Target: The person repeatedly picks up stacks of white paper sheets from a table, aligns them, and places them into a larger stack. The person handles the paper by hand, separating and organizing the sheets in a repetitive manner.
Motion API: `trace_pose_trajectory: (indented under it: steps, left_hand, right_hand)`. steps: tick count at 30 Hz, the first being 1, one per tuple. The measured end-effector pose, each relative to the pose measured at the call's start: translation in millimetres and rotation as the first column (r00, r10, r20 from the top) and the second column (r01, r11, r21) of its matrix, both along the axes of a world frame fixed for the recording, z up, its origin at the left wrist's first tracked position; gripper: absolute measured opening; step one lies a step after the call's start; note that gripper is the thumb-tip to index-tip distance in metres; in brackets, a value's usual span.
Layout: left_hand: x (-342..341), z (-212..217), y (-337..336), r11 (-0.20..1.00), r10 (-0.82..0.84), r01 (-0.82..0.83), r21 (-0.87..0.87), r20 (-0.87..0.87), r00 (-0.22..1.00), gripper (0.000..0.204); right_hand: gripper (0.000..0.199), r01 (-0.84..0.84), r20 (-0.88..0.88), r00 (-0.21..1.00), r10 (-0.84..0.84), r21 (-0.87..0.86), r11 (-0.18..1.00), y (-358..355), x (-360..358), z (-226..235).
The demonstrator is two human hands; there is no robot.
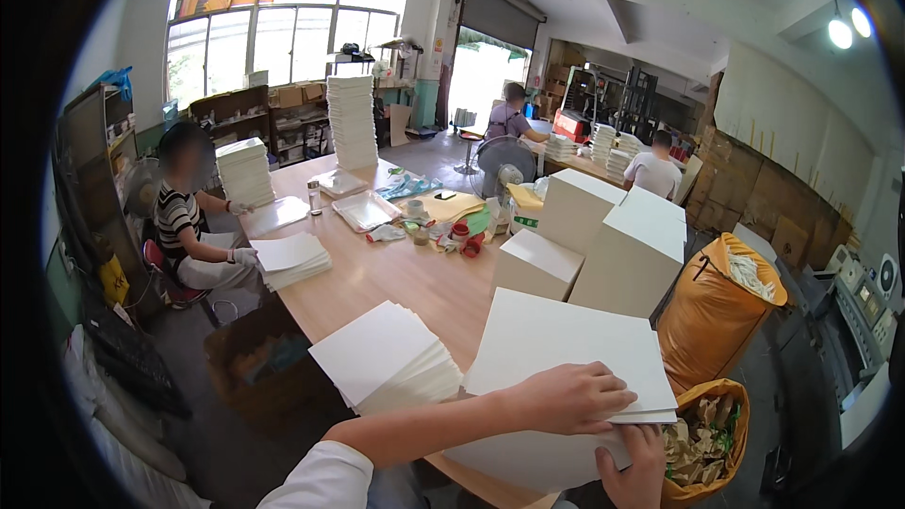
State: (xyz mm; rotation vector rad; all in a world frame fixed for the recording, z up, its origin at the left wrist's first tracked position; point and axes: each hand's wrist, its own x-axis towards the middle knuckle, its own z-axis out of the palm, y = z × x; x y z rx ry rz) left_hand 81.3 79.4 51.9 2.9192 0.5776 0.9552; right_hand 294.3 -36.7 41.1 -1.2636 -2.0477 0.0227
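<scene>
A tall stack of large white sheets of paper or card [537, 339] stands at the table's near right edge. My left hand [580, 399] reaches across its top, fingers bent together over the upper sheets at the near right edge. Just below it, my right hand [636, 467] grips the near corner, with its thumb on the near side and fingers on the right side. The top few sheets sit slightly apart from those below at that edge. To the left lies a lower, fanned pile of white sheets [382, 349].
Blocky white stacks [636, 245] rise behind mine. Orange sacks [712, 320] of scraps stand at right. On the wooden table [377, 273] lie tape rolls [462, 236], a tray [366, 211] and a tall paper stack [352, 123]. A gloved person [189, 217] sits at left; two others work behind.
</scene>
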Motion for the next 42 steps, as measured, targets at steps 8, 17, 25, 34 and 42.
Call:
trace_pose_trajectory:
  steps: [8,17,25,34,42]
  left_hand:
    - [-13.5,20.8,-13.4,0.973,0.082,-0.082,-0.213,-0.010,0.997,0.076]
    - [-9.6,25.3,-9.5,0.995,-0.030,0.035,-0.096,0.050,0.998,0.066]
    - [-14.2,25.6,-9.1,0.967,0.035,0.001,-0.256,0.138,0.990,0.030]
    - [-11.8,34.5,-14.9,0.950,0.029,0.018,-0.312,0.144,0.989,0.049]
    - [-15.6,34.3,-10.4,0.934,-0.003,0.059,-0.353,0.157,0.988,0.045]
  right_hand:
    - [0.030,0.267,-0.399,0.862,-0.314,-0.169,0.949,11.0,41.3,-9.8]
    - [0.048,0.273,-0.221,0.932,-0.287,-0.092,0.957,12.3,18.5,54.1]
    - [0.037,0.067,-0.618,0.771,-0.151,-0.158,0.985,48.4,8.0,21.7]
    - [0.036,-0.283,-0.939,0.313,-0.145,-0.238,0.929,44.7,12.7,30.3]
    - [0.040,-0.284,-0.869,0.475,-0.136,-0.298,0.911,43.0,22.0,30.3]
